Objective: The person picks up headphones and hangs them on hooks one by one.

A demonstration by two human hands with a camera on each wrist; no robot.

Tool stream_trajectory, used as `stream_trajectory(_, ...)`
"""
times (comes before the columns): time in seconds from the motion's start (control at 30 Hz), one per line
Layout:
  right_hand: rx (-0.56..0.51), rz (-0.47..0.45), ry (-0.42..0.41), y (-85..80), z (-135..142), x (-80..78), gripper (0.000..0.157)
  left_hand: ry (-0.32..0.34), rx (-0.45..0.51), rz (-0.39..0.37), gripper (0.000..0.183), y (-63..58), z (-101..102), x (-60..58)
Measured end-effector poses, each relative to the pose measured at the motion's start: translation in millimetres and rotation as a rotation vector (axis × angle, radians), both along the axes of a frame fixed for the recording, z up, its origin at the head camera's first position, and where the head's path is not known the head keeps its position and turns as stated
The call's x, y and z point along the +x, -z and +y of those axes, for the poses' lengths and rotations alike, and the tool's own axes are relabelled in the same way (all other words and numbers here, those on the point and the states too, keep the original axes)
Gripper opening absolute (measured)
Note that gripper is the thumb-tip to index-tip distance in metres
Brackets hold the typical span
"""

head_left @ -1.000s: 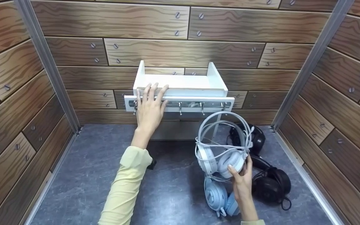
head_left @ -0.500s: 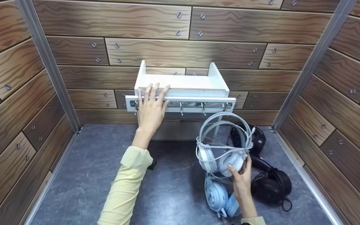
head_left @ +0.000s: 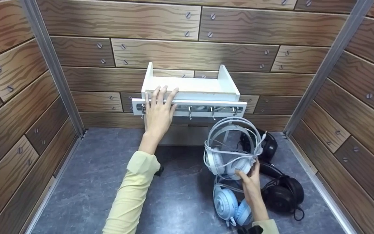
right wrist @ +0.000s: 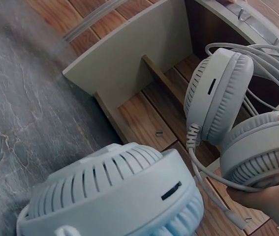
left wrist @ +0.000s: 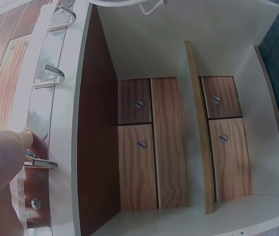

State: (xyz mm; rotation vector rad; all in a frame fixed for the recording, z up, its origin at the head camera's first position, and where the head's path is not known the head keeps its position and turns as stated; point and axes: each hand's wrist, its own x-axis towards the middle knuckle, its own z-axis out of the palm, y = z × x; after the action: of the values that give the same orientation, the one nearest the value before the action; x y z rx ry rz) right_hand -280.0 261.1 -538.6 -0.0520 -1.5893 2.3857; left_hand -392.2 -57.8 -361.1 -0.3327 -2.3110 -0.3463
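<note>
My left hand lies over the front of a white wall rack, fingers extended across its metal hook rail. In the left wrist view its thumb side is by a hook. My right hand grips one ear cup of white headphones, thumb on the cushion side. Their cable is looped around the headband and cups. The headband stands just below and in front of the rack's right-hand hooks; from the head view I cannot tell whether it touches one.
Light blue headphones are below the white pair. Two black headphones, one farther back and one nearer, lie at the right on the dark grey surface. Wood-patterned walls enclose the back and sides.
My right hand has moved slightly forward and up, tilting the white headphones a little. The left hand keeps its place on the rack; the head view has shifted slightly.
</note>
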Motion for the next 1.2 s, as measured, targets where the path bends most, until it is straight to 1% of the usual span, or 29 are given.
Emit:
stream_trajectory(0.17, 0.034, -0.033, 0.003, 1.1, 1, -6.3, 0.090, 0.000, -0.001, -0.004, 0.049, -0.4, 1, -0.7)
stream_trajectory(0.27, 0.058, -0.018, 0.012, 2.7, 1, -10.4, 0.088, 0.000, -0.001, -0.003, 0.049, -0.6, 1, -0.3)
stream_trajectory(0.4, 0.061, 0.011, 0.021, 4.8, 1, -14.9, 0.084, 0.001, 0.000, -0.005, 0.048, -1.1, 1, 0.8)
stream_trajectory(0.53, 0.065, 0.009, 0.025, 6.0, 2, -17.1, 0.083, 0.003, -0.005, -0.011, 0.047, -0.9, 1, 2.0)
stream_trajectory(0.83, 0.073, 0.012, 0.020, 5.4, 2, -20.7, 0.086, -0.008, -0.009, -0.008, 0.047, -1.5, 1, 0.4)
stream_trajectory(1.07, 0.073, 0.018, -0.009, 7.4, 4, -24.4, 0.085, 0.000, -0.005, -0.017, 0.049, -0.9, 1, 0.3)
stream_trajectory(1.2, 0.077, 0.003, -0.025, 6.4, 5, -29.6, 0.085, -0.001, -0.006, -0.007, 0.049, -1.5, 0, 0.3)
